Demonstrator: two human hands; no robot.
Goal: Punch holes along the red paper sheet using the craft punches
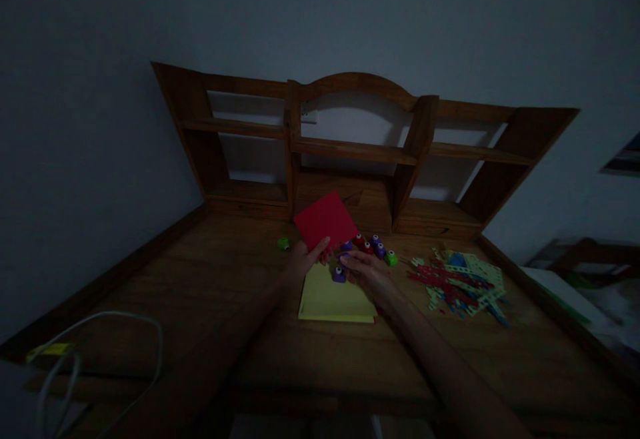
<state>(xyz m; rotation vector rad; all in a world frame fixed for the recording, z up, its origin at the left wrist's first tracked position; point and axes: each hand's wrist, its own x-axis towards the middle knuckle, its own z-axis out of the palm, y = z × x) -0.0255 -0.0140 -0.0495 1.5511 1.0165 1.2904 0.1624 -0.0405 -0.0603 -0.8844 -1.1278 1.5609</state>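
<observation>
My left hand (303,260) is closed on the near edge of a red paper sheet (326,219), with the thumb on top. The sheet is tilted up above the desk. My right hand (367,267) is closed, its fingertips around a small purple paper punch (345,257) by the sheet's lower corner; the fingers partly hide it. Just below those fingertips is another purple punch (339,275) with a white round top. Under both hands lies a stack of yellow paper (335,302). Red bits near the left fingertips are too small to make out.
Several red, purple and green punches (380,249) stand behind my right hand. One green punch (283,243) sits at the left. A pile of punched paper strips (460,282) lies at the right. A wooden shelf unit (355,152) backs the desk; a white cable (115,314) loops at the left.
</observation>
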